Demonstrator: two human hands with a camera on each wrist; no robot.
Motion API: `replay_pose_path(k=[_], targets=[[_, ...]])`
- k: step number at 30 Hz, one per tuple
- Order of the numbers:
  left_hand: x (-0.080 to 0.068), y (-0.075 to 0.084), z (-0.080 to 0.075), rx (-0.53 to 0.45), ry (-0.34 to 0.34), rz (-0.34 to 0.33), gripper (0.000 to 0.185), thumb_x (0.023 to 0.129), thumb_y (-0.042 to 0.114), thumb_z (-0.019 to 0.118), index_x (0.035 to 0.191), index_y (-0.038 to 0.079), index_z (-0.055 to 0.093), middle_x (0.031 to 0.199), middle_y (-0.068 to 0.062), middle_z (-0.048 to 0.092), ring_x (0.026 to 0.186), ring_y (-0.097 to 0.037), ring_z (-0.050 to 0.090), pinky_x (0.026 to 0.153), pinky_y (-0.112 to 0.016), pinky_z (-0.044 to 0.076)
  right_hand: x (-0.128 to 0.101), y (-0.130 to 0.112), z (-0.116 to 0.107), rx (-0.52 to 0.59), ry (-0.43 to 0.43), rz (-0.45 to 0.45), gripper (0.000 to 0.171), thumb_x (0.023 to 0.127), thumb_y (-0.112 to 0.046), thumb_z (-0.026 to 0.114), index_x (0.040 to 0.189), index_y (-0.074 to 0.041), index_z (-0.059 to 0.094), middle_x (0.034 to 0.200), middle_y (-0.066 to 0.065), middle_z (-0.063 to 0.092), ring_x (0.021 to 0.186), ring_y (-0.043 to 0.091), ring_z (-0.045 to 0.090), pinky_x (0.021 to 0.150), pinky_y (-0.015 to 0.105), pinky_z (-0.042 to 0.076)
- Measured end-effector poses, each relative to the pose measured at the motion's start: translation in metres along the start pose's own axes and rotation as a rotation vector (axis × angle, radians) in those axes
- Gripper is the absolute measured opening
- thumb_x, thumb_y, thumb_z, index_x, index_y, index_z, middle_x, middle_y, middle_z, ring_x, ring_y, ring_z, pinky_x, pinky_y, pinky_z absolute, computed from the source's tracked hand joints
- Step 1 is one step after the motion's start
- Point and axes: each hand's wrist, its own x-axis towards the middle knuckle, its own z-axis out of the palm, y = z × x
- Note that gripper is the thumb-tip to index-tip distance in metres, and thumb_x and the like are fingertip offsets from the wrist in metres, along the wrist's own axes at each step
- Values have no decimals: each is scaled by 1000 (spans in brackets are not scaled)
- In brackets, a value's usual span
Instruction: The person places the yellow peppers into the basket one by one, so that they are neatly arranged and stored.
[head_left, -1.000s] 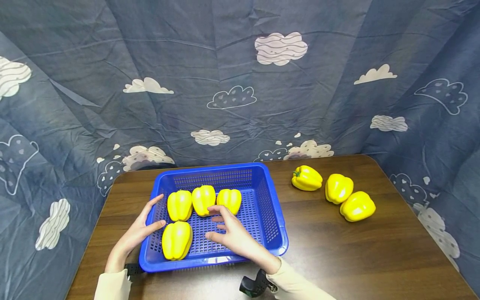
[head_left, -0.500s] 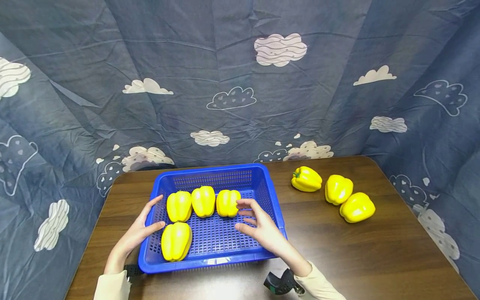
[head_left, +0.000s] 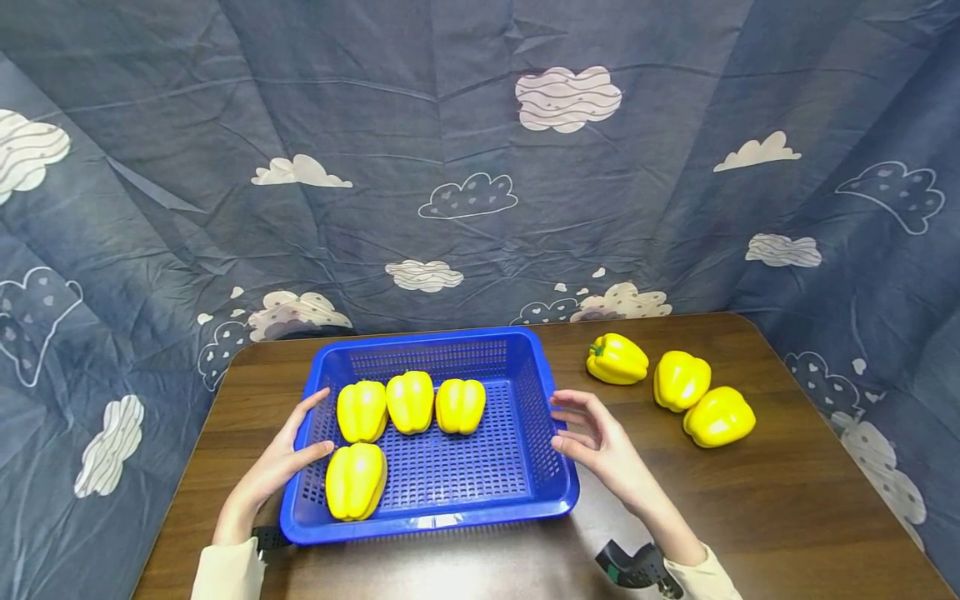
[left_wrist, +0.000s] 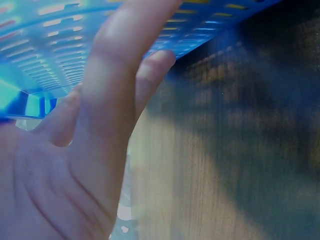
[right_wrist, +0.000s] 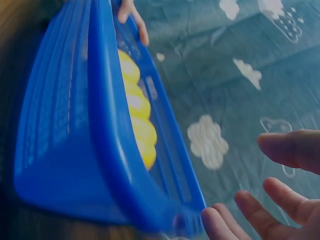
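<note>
Basket holds four peppers; left hand rests released on its 9 o'clock rim, right hand released at 3 o'clock, likely going for the loose peppers.

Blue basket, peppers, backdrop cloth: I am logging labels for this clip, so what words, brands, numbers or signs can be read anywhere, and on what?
None: no readable text shows in any view.
The blue basket bears no visible label.
The yellow peppers carry no stickers.
The backdrop cloth has only cloud drawings, no letters.
The black wrist device shows no legible marking.
</note>
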Motion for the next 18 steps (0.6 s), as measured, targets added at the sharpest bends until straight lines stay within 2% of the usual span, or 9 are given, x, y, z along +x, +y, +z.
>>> replay_pose_path(k=[3,8,12,18], targets=[[-1,1,0,8,0,10,73,93,11,57,152,19,14,154,-24,6,129,-55,28,85,-56,49,-5,1,-13,-24,31,-30,49,87,7,62,131,9,41,131,23,47,117,26,53,89,24,48],[-2,1,1,9,-5,23,73,93,10,56,152,18,14,154,-25,6,129,-56,27,85,-57,48,-12,3,-34,-33,76,-74,48,88,9,59,132,8,40,128,0,52,114,8,53,87,21,48],[-1,2,1,1,4,4,73,93,11,56,152,19,15,154,-23,6,129,-56,28,85,-57,48,-18,9,-49,-16,95,-76,49,87,11,59,133,6,40,127,-7,52,114,8,55,87,20,49],[0,1,1,-16,9,-7,73,93,11,56,152,20,15,154,-25,7,128,-56,29,83,-55,50,-29,24,-66,26,134,-87,56,85,16,58,135,11,33,128,-3,53,114,10,55,89,20,47]])
